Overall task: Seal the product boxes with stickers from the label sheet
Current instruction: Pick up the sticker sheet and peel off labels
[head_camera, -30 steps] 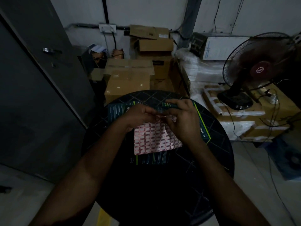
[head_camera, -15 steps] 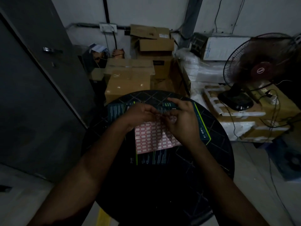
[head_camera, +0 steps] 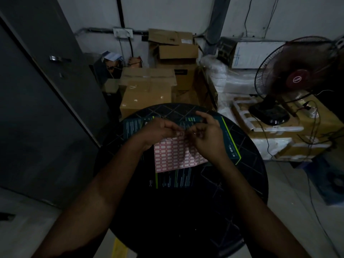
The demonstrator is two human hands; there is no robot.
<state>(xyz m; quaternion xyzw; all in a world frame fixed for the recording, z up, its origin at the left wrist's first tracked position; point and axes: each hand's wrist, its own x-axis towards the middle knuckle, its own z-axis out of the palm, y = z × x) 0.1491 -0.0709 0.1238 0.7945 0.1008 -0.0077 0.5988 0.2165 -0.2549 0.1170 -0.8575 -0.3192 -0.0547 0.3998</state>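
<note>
Both hands pinching at the top edge of the label sheet (head_camera: 176,155) lying on the dark product box (head_camera: 229,138) on the round table (head_camera: 186,220) — left hand (head_camera: 160,130) & right hand (head_camera: 208,136) fingertips nearly touching, prob. peeling a sticker, too dim to confirm — no seal visible yet.

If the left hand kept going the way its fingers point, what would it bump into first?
Probably the right hand. The left hand points across at it, fingertips nearly meeting above the label sheet; depth is hard to judge.
</note>
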